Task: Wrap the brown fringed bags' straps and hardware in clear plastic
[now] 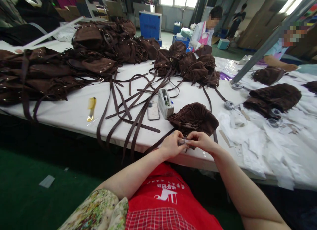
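Note:
At the table's front edge, my left hand (174,145) and my right hand (201,141) meet with fingers pinched around a small wrapped piece (182,142), which looks like part of a strap with clear material on it. Just beyond them a dark brown fringed bag (195,119) lies on the white table. A grey tape dispenser (165,103) stands left of that bag, beside a small white card (154,111). Long brown straps (133,124) spread across the table and hang over its front edge.
Brown bags (96,42) are heaped at the left, with another pile (185,63) at the back middle. A yellow comb (91,109) lies left. On the right are more bags (284,96), white wrapping (267,144) and a slanted metal pole (267,42). People work beyond the table.

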Motion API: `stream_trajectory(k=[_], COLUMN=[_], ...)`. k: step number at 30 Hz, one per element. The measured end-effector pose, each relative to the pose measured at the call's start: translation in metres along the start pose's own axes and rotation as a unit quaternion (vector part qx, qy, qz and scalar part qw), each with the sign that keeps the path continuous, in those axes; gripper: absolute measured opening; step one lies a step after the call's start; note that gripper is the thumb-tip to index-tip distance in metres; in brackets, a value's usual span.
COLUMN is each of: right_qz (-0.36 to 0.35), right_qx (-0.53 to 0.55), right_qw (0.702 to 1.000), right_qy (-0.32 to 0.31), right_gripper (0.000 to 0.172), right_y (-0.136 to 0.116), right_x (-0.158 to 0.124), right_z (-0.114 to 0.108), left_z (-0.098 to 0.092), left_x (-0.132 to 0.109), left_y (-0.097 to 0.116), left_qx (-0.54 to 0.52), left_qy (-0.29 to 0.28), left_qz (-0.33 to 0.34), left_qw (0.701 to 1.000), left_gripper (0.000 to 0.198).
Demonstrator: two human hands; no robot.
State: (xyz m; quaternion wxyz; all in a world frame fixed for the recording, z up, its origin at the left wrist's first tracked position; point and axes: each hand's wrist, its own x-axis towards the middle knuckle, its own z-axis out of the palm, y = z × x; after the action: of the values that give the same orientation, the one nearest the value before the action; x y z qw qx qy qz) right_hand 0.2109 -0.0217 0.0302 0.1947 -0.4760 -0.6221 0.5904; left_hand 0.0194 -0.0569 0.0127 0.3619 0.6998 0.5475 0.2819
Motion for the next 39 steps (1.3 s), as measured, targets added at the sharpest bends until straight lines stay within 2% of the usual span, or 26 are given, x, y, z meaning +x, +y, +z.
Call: stream_trajectory(k=[2,4,7,8,10,12,14,18,21,24,26,28,32,36,39], right_qz=[-0.008,-0.02,-0.039,-0.041,-0.04,-0.037,-0.04,-0.035,-0.027,-0.032,-0.045,-0.077,-0.166,-0.247,-0.28], right_qx=[-0.013,-0.035,-0.067,-0.074,-0.081,-0.081,-0.086,-0.111,-0.125,-0.158,-0.197,-0.263,-0.406,-0.519,-0.58], right_qw=[1.0,0.998,0.996,0.995,0.995,0.995,0.995,0.993,0.992,0.987,0.978,0.959,0.895,0.818,0.765], right_qy=[0.026,0.046,0.054,0.052,0.045,0.038,0.03,-0.005,-0.014,0.019,0.051,0.076,0.086,0.024,-0.01], right_gripper=[0.035,0.032,0.028,0.027,0.025,0.025,0.025,0.023,0.021,0.02,0.02,0.017,0.014,0.021,0.039], right_y=[0.002,0.004,0.003,0.003,0.0,-0.002,-0.004,-0.005,-0.006,-0.006,-0.006,-0.006,-0.006,-0.002,0.003], right_x=[0.0,0.0,-0.001,-0.001,-0.002,-0.002,-0.002,0.0,0.001,0.002,0.001,0.0,-0.004,-0.012,-0.019], right_z=[0.003,0.006,0.009,0.009,0.008,0.006,0.003,0.001,0.001,0.004,0.007,0.011,0.015,0.007,0.002], left_z=[0.002,0.001,-0.005,-0.008,-0.013,-0.017,-0.017,-0.012,-0.009,-0.01,-0.009,-0.007,0.001,0.0,-0.003], left_x=[0.0,0.001,0.005,0.006,0.009,0.012,0.013,0.013,0.013,0.013,0.012,0.011,0.01,0.016,0.022], left_y=[-0.001,-0.002,0.0,0.001,0.001,0.0,-0.002,-0.007,-0.01,-0.008,-0.005,-0.003,-0.006,-0.014,-0.02], left_qx=[-0.019,-0.01,-0.04,-0.083,-0.203,-0.31,-0.363,-0.377,-0.352,-0.289,-0.256,-0.227,-0.202,-0.232,-0.252], left_qy=[-0.004,-0.037,-0.14,-0.189,-0.282,-0.33,-0.337,-0.331,-0.307,-0.281,-0.284,-0.29,-0.269,-0.26,-0.272], left_qz=[-0.02,-0.013,0.008,-0.004,-0.061,-0.118,-0.143,-0.145,-0.148,-0.12,-0.09,-0.071,-0.084,-0.064,-0.057], left_qw=[1.0,0.999,0.989,0.978,0.936,0.884,0.857,0.853,0.872,0.907,0.92,0.927,0.938,0.935,0.927], left_gripper=[0.05,0.04,0.023,0.025,0.031,0.038,0.038,0.036,0.038,0.036,0.034,0.03,0.028,0.032,0.033])
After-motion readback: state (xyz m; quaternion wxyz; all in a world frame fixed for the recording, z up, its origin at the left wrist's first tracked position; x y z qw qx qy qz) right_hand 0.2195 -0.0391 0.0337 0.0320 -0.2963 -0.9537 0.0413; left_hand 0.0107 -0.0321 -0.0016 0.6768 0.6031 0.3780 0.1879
